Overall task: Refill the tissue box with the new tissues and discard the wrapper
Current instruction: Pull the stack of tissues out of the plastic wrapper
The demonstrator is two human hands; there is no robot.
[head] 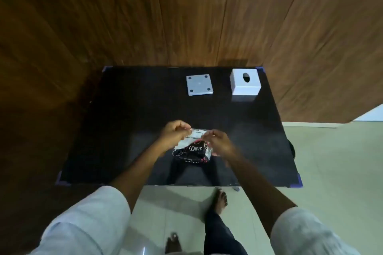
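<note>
A black tissue pack [193, 152] printed "Dove" is held just above the middle of a glossy black table [128, 122]. My left hand [176, 133] pinches the pack's clear top edge from the left. On the right side of that same edge, my right hand [218, 144] pinches the wrapper. A white cube tissue box cover [245, 85] with an oval slot stands at the table's far right corner. Left of it lies the box's flat white base plate [199, 85], showing small dark pads at its corners.
A wood-panelled wall [186, 16] rises directly behind the table. Pale floor tiles [335, 161] lie to the right and below. My bare feet [220, 201] stand at the table's near edge.
</note>
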